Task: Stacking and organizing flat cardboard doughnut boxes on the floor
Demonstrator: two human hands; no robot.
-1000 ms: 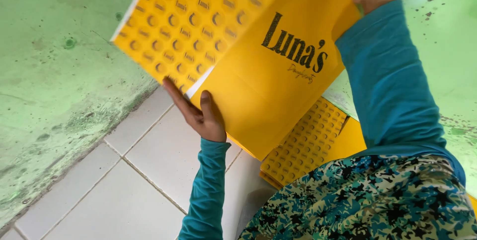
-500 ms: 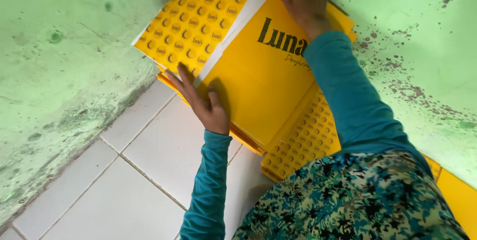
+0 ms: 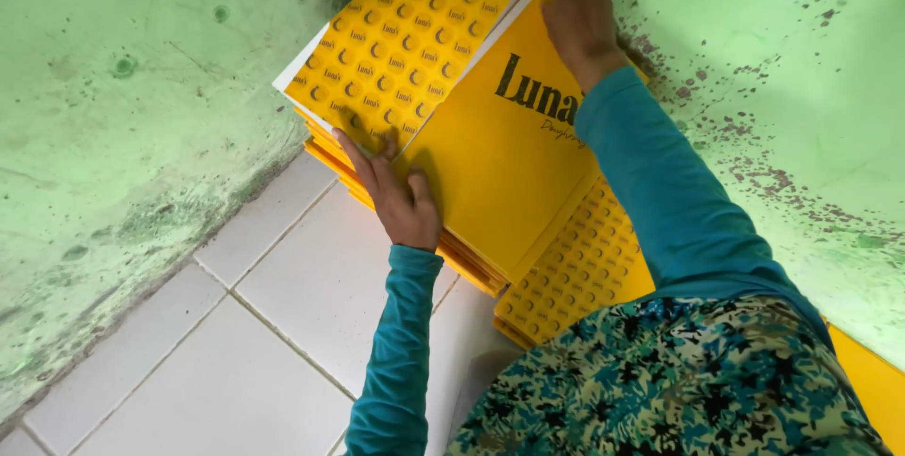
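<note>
The stack of flat yellow cardboard sheets (image 3: 509,182) lies on the white tiled floor (image 3: 236,343), pushed into the corner where the two green walls (image 3: 113,135) meet. The top sheet is plain yellow with dark lettering on one part and a panel of small printed round marks on the other; a white edge shows along its upper left side. Its long axis runs on a slant from the lower right, near the person's body, up towards the top of the view and the corner.

The left hand (image 3: 396,197) lies flat on the near left edge of the stack, palm down, fingers spread and pointing up along the patterned panel. It presses on the sheets and grips nothing. Its teal sleeve (image 3: 401,352) comes straight up from the bottom of the view.

The right hand (image 3: 575,13) rests on the far end of the top sheet, close to the right-hand wall, fingers stretched out and open towards the top of the view, where their tips are cut off. It too lies flat on the cardboard. Its arm runs on a slant from the shoulder across the sheet, hiding part of the lettering.

More patterned yellow sheets (image 3: 575,272) stick out beneath the stack at the lower right, beside the person's patterned blue-green top (image 3: 679,381). The right-hand wall carries dark speckled stains.
</note>
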